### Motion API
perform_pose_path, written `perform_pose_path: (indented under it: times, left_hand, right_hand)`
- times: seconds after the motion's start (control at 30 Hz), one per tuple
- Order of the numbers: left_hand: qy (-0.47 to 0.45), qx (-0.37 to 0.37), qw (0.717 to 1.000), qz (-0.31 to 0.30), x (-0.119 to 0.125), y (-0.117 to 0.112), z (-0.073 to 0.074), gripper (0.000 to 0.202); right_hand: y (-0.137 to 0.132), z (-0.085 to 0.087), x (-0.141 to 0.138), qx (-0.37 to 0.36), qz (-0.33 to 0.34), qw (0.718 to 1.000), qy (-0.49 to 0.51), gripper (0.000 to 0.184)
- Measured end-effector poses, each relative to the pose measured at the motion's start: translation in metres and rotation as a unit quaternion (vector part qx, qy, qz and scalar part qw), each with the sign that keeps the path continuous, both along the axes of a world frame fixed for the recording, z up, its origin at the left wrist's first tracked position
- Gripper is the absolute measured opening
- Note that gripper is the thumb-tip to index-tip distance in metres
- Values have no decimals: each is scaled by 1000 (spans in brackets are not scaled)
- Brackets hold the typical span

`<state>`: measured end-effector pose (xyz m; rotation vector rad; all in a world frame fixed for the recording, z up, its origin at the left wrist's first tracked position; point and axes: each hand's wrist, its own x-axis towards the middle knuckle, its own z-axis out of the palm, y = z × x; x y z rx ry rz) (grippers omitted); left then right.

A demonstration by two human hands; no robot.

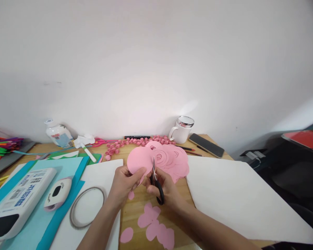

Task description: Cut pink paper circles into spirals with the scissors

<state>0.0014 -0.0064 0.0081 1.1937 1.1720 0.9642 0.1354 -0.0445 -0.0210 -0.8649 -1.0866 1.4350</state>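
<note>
My left hand pinches a round piece of pink paper between thumb and fingers, holding it up above the table. My right hand grips black-handled scissors, whose blades point up at the paper's right edge; whether they touch it I cannot tell. Behind the hands lies a pile of pink paper spirals. Below them, several pink paper scraps with rounded edges are scattered over the wooden tabletop.
Rolled pink paper roses line the back, beside a white mug and a phone. White sheets lie to the right. Leftward are a tape roll, blue paper, a white box and a bottle.
</note>
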Motion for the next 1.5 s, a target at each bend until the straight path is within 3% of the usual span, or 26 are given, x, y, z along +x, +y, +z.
perform_pose_path:
  times: [0.43, 1.0, 1.5]
  left_hand:
    - [2, 3, 1000, 0, 1, -1, 2, 40]
    - [-68, 20, 997, -6, -1, 2, 3, 36]
    - [-38, 3, 999, -21, -1, -1, 3, 35]
  right_hand:
    - [0, 5, 0, 1, -21, 999, -37, 36]
    - [-2, 3, -1, -41, -35, 998, -35, 15]
    - [2, -2, 3, 0, -25, 999, -20, 34]
